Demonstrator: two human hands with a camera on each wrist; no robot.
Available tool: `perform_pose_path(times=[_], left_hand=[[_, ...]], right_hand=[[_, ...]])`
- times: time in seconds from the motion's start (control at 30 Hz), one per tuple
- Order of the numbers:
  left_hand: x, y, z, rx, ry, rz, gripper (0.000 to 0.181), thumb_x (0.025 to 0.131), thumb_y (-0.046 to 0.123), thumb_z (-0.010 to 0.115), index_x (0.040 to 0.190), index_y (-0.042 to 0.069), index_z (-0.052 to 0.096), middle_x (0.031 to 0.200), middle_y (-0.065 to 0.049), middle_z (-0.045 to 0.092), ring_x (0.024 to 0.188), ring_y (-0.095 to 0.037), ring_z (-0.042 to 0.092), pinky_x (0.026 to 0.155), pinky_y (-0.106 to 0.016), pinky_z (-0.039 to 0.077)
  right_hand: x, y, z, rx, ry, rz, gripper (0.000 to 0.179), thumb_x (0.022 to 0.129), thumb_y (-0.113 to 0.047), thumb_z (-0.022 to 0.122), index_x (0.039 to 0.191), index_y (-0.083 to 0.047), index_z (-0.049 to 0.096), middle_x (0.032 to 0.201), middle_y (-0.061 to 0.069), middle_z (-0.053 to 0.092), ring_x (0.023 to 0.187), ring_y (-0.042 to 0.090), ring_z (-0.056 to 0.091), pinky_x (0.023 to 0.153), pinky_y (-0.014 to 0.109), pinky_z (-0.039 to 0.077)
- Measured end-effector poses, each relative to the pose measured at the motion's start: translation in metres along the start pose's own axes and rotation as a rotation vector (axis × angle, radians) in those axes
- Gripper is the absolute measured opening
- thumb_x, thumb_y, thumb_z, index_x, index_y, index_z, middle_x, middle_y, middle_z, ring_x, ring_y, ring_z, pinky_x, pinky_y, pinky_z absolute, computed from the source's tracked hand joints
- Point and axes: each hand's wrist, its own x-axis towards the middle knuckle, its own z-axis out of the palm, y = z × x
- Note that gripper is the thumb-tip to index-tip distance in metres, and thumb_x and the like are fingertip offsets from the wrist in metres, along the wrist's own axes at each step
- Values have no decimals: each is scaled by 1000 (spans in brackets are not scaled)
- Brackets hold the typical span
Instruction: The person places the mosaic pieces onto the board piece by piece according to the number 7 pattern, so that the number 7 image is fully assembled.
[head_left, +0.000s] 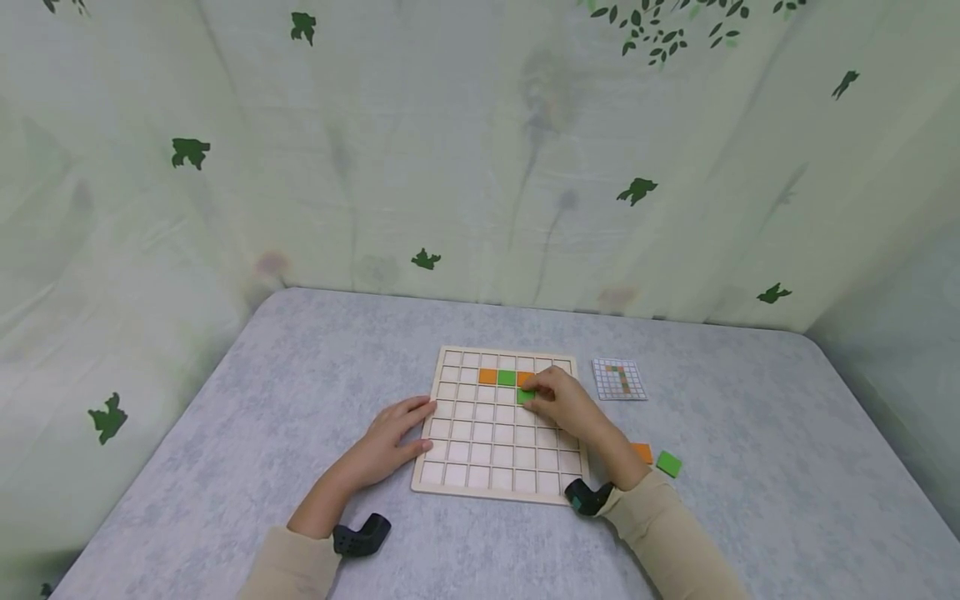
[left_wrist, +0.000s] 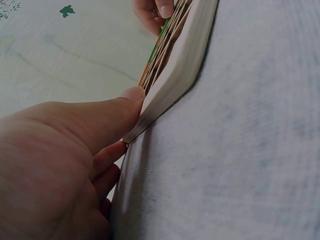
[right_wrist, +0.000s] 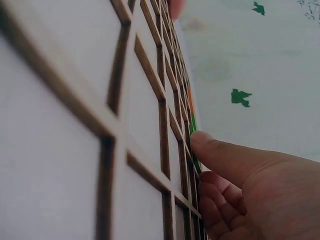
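A wooden grid board [head_left: 471, 478] lies on the table. Across one of its upper rows sit an orange tile [head_left: 487, 377], a green tile [head_left: 507, 378] and another orange tile [head_left: 524, 377], side by side. Just below the last one is a second green tile [head_left: 524, 398], pinched between the thumb and fingers of my right hand [head_left: 561, 405]. In the right wrist view the thumb [right_wrist: 220, 147] touches this green tile at the board's surface. My left hand [head_left: 384, 443] rests at the board's left edge, its thumb [left_wrist: 110, 112] and fingers extended and touching the frame.
Right of the board lies a small pattern card [head_left: 619, 380] printed with a coloured grid. Nearer me, a loose orange tile [head_left: 642, 452] and a loose green tile [head_left: 668, 464] lie beside my right forearm. A pale curtain [head_left: 480, 167] hangs behind the table [head_left: 780, 467].
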Motion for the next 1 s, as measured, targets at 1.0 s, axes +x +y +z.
perform_pose_path(times=[1.0], left_hand=[[0, 1, 0, -14, -4, -11, 59, 87, 24, 61, 137, 5, 37, 142, -12, 30, 129, -34, 22, 99, -53, 22]], right_hand=[[-123, 42, -86, -93, -26, 183, 49, 77, -23, 72, 119, -4, 56, 117, 12, 55, 105, 31, 51, 87, 45, 41]])
